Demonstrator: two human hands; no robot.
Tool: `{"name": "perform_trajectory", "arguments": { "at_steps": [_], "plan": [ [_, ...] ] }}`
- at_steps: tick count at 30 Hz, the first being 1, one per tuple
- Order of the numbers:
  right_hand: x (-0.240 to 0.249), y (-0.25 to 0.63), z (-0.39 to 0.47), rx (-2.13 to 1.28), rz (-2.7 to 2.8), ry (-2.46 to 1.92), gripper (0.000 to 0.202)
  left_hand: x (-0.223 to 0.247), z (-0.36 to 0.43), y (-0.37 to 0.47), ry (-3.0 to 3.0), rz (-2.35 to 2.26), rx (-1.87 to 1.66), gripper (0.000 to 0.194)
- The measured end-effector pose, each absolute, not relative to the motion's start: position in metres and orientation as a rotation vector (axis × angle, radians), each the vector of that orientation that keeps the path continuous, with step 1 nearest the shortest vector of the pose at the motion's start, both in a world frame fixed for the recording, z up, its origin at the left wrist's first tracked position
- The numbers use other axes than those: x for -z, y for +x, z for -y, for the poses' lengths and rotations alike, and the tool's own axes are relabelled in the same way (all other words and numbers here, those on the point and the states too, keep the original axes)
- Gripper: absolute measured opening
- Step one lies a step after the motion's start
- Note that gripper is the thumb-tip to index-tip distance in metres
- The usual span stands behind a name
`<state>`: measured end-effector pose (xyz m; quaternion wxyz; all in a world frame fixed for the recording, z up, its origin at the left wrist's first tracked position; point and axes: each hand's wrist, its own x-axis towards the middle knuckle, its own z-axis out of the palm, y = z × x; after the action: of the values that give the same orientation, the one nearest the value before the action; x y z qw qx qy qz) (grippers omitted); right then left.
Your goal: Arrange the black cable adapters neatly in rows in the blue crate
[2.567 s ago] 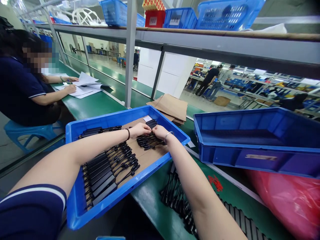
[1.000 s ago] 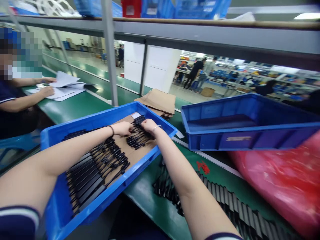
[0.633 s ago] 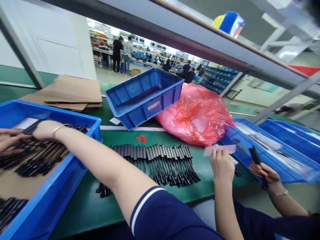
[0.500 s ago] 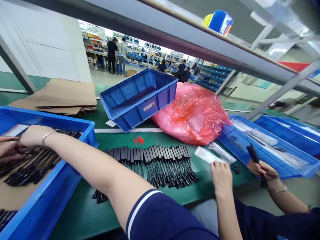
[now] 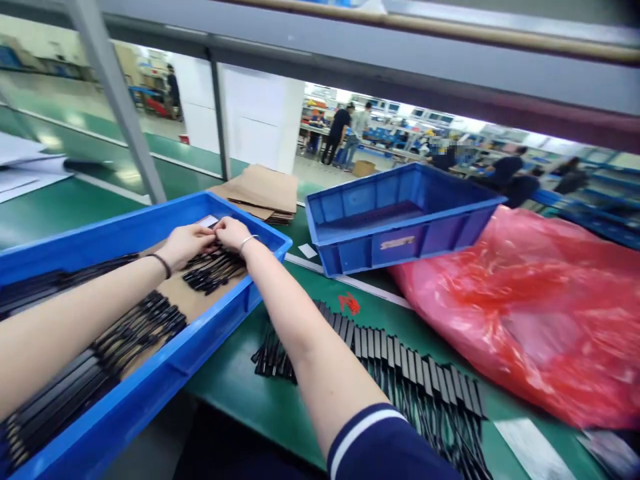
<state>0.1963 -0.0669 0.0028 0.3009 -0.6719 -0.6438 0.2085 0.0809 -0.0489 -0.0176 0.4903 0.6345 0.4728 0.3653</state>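
A deep blue plastic bin (image 5: 350,257) stands tilted in view at upper right of centre on a green worktop (image 5: 225,393), a crumpled pink-red plastic bag (image 5: 525,307) spread against it toward the right edge. A stack of brown cardboard sheets (image 5: 265,190) lies at upper centre, behind a shallow blue plastic tray (image 5: 175,373) filling the left of the frame. Black oblong units with short cables (image 5: 207,277) lie inside the tray. A row of matching black units (image 5: 377,343) runs across the worktop at lower right, the right forearm cutting over it; the left forearm hides part of the tray.

The left hand (image 5: 187,247) and right hand (image 5: 233,233) meet over the units in the tray's upper right corner, fingers bent and tips drawn together; whether either grasps a unit cannot be told.

Counted: one bin, one tray, one bag, one small heap of red pieces (image 5: 349,305) at centre, two flat pale packets (image 5: 535,447) at lower right. The units overlap too closely to count.
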Motion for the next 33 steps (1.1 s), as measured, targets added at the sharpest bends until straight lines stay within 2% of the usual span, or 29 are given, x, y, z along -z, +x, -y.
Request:
{"name": "perform_trajectory", "arguments": {
  "at_steps": [4,14,28,33],
  "plan": [
    [0.012,0.207,0.059,-0.563,1.737,-1.770,0.013,0.028,0.051,0.080,1.506,-1.069,-0.966,0.019],
    [0.011,0.205,0.071,-0.730,1.685,-1.707,0.014,0.031,0.061,0.071,1.520,-0.996,-0.993,0.026],
    [0.013,0.204,0.071,-0.838,1.638,-1.790,0.008,0.033,0.061,0.066,1.574,-0.908,-0.890,0.014],
    [0.008,0.204,0.079,-0.808,1.601,-1.812,0.004,0.043,0.057,0.067,1.542,-0.869,-0.968,0.026]
  ]
}}
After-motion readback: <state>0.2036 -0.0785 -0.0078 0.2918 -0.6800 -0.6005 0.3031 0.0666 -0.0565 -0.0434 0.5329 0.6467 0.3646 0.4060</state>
